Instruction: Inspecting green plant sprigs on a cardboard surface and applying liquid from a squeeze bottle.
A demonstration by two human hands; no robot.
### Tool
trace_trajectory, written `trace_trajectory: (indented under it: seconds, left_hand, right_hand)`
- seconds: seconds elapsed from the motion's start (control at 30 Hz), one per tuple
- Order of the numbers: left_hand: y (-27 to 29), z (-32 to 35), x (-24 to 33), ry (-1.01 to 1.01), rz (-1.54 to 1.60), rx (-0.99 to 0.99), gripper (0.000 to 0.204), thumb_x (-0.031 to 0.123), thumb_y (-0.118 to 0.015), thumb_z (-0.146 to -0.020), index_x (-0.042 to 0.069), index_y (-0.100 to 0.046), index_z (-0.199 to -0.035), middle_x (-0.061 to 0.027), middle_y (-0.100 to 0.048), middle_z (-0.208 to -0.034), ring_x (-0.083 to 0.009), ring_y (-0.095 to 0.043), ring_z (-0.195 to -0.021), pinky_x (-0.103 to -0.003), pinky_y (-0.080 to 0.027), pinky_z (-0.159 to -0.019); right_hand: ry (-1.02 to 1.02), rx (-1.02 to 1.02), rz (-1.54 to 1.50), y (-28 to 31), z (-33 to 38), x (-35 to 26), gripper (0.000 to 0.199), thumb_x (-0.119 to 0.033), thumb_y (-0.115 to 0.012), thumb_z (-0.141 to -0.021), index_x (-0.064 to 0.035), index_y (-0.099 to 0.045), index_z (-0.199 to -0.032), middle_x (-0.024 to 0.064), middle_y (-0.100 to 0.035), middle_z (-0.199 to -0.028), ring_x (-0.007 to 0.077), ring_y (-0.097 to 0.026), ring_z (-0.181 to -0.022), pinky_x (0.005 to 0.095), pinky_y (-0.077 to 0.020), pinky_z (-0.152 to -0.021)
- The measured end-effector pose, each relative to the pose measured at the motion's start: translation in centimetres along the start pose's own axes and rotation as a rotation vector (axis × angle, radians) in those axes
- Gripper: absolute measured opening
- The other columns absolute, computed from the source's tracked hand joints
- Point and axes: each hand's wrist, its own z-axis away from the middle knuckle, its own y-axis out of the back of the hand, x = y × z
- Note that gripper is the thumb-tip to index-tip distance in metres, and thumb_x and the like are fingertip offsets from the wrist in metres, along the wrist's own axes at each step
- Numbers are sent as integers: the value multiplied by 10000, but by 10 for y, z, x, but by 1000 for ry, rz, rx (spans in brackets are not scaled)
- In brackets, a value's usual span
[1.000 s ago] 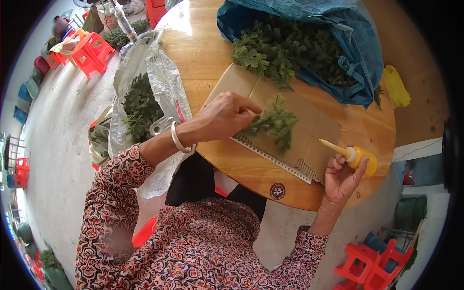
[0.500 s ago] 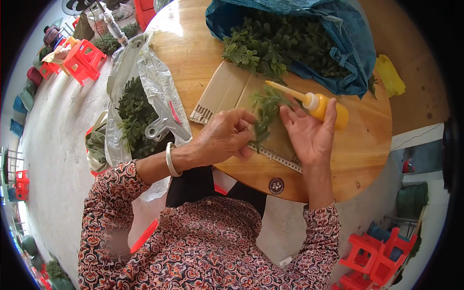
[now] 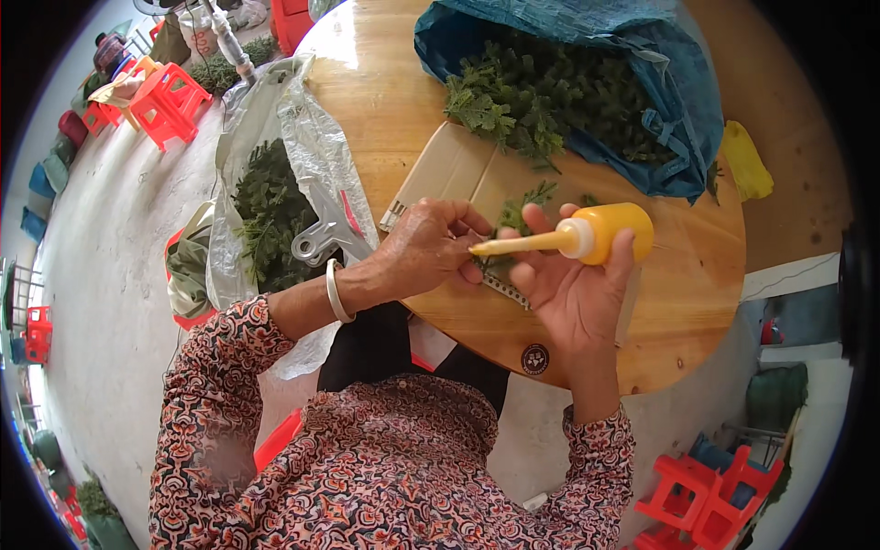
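My right hand (image 3: 579, 293) is wrapped round a yellow squeeze bottle (image 3: 619, 231), tilted so its long, pale orange nozzle (image 3: 522, 245) points left. The nozzle's tip is close to the fingertips of my left hand (image 3: 426, 240). Those fingers are pinched together on a small green needle-leaf sprig (image 3: 524, 209), which shows just beyond them; its stem end is hidden by the fingers. Beneath both hands lies a flattened piece of cardboard (image 3: 451, 165) on the round wooden table (image 3: 678, 302).
A blue bag (image 3: 683, 137) full of green sprigs (image 3: 559, 96) lies at the table's far side, with yellow cloth (image 3: 747, 160) beside it. At left, a translucent plastic bag (image 3: 316, 137) holds more sprigs and a large grey clip (image 3: 325, 234). Red stools (image 3: 170, 103) stand on the floor.
The bottle has swung leftward and lower, its nozzle now near my left fingertips. My right fingers have curled in, and the sprig is partly hidden behind the hands. The view has shifted slightly.
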Motion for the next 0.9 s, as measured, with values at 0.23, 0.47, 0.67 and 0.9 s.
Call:
trace_trajectory:
  seconds: [0.23, 0.47, 0.67, 0.9]
  left_hand:
    - [1, 13, 2, 60, -37, 49, 116, 25, -578, -836, -44, -604, -925, -59, -609, -685, -114, -615, -546, -196, -456, -466]
    - [2, 27, 4, -302, -610, 131, 190, 5, -611, -826, 28, -600, -1015, -71, -603, -851, -123, -569, -586, -216, -475, -495]
    - [10, 7, 13, -1141, -1244, 74, 230, -8, -632, -797, 76, -617, -1011, -68, -572, -919, -127, -524, -602, -227, -468, -524]
    - [15, 12, -15, -937, -1114, 4, 278, 23, -615, -784, 111, -603, -1047, -59, -541, -974, -165, -534, -656, -275, -449, -542]
  right_hand:
    - [237, 199, 89, 26, -45, -35, 515, -452, -616, -883, -60, -504, -1198, 171, -561, -1205, 348, -561, -1102, 444, -505, -908]
    - [231, 130, -38, 19, -35, -56, 535, -448, -645, -863, -42, -520, -1188, 169, -540, -1231, 363, -543, -1122, 458, -484, -935]
    - [212, -40, -120, 22, -6, -46, 547, -450, -657, -854, -43, -526, -1194, 166, -537, -1235, 369, -541, -1111, 448, -487, -921]
    - [185, 188, 0, 11, -4, -8, 528, -450, -675, -841, -72, -528, -1179, 144, -535, -1238, 376, -503, -1141, 451, -469, -925]
